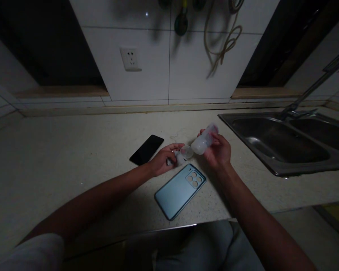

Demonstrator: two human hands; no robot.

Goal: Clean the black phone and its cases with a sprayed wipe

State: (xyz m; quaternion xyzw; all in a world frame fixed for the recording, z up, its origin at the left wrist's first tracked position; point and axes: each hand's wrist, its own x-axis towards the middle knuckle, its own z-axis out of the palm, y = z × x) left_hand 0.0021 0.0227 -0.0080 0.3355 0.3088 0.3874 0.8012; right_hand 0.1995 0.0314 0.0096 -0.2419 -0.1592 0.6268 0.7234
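Observation:
My right hand is closed around a translucent white plastic bottle, which is tilted with its lower-left end toward my left hand. My left hand has its fingers curled on a crumpled pale cloth or tissue. At its fingertips is a small clear round cap, close to the bottle's end; whether the two touch I cannot tell. Just below both hands a light-blue phone case with camera cutouts lies on the counter. A black phone lies flat behind my left hand.
The pale counter runs along a tiled wall with a power socket. To the right are a steel double sink and a faucet. A looped hose or cord hangs on the wall.

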